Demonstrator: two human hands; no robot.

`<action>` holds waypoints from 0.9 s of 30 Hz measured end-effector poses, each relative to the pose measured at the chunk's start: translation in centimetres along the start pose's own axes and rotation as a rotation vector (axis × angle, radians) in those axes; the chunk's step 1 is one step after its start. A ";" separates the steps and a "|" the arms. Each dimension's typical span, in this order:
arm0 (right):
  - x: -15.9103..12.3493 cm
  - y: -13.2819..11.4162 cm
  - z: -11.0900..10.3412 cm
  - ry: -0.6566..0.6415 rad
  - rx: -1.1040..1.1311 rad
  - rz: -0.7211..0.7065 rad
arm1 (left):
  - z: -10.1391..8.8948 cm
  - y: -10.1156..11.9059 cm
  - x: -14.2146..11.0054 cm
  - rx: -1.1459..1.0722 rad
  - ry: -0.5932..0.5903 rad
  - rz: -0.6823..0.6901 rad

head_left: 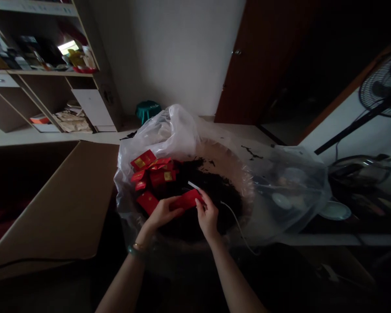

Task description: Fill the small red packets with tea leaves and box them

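Between both hands is a red packet [190, 198], held over a basin of dark leaf-like material [220, 187]. My left hand [163, 213] is closed on its left end. At the right end my right hand [207, 214] pinches it with thumb and fingers. A short white strip [193, 185] juts out past the right fingertips; its kind cannot be made out. Several other red packets [156, 174] with gold labels are heaped at the basin's left side, close to my left hand. The packet's far side is partly hidden by my fingers.
Clear plastic sheeting [179, 126] lines the round basin [215, 150]. An open cardboard box [74, 195] stands at left. A white cord [239, 226] runs over the basin's right edge. A green stool [147, 111], shelves [42, 73] and a fan [382, 84] stand farther off.
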State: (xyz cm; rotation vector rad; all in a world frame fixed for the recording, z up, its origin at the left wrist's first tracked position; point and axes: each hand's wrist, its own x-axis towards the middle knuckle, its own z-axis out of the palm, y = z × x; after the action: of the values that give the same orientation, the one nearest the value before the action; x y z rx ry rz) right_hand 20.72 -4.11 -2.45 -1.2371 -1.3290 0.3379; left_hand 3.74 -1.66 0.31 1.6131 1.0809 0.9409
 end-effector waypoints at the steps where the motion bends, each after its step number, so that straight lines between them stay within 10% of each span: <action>1: 0.0 0.0 -0.1 -0.038 -0.012 -0.041 | 0.1 0.3 -0.2 0.053 -0.064 -0.006; 13: -1.1 0.5 0.3 0.000 -0.322 -0.390 | 3.3 0.1 -1.3 0.058 0.064 -0.068; 27: -1.3 0.7 0.6 -0.073 -0.251 -0.393 | 2.6 0.0 -1.8 0.128 0.080 -0.085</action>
State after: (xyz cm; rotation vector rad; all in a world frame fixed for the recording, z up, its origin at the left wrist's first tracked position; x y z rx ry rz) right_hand 20.15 -4.55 -3.86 -1.1406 -1.6782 -0.0661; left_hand 5.59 -4.10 -0.52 1.6302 1.2778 0.9016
